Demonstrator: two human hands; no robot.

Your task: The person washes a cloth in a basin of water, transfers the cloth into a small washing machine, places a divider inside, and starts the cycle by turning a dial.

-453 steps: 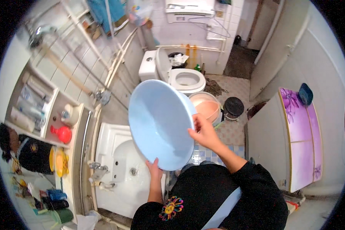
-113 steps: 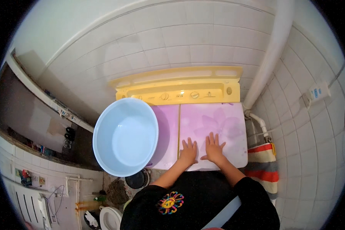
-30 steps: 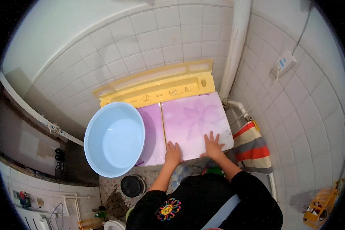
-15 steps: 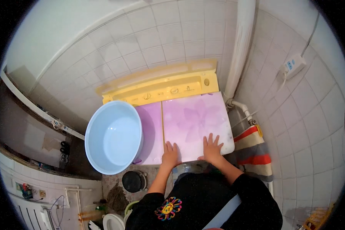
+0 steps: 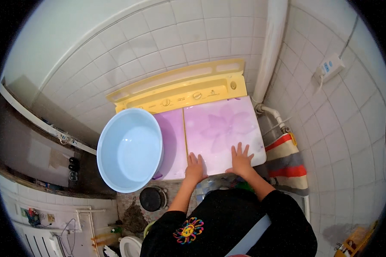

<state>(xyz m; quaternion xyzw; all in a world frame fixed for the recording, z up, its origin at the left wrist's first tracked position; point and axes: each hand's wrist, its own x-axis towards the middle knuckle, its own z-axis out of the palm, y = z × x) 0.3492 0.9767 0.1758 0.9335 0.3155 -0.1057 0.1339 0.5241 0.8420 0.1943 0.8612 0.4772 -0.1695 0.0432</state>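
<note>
A twin-tub washing machine with a pink-purple flower-patterned top (image 5: 218, 128) stands in front of me. Along its back runs a yellow control panel (image 5: 180, 101) with knobs. My left hand (image 5: 195, 170) lies at the lid's front edge, just right of the gap between the two lids, fingers stretched forward. My right hand (image 5: 242, 162) rests flat with spread fingers near the front right corner. Neither hand holds anything. A light blue plastic basin (image 5: 130, 150), with nothing visible in it, sits on the left lid and hangs over the left edge.
A white pipe (image 5: 270, 55) rises behind the right corner. A striped cloth (image 5: 287, 165) hangs at the right side. On the tiled wall is a white power socket (image 5: 331, 67). A round black-topped object (image 5: 151, 198) stands on the floor, and a toilet (image 5: 130, 247) lies lower left.
The view has shifted slightly, so the machine and basin appear a little higher and further right. Both hands stay at the same places on the lid.
</note>
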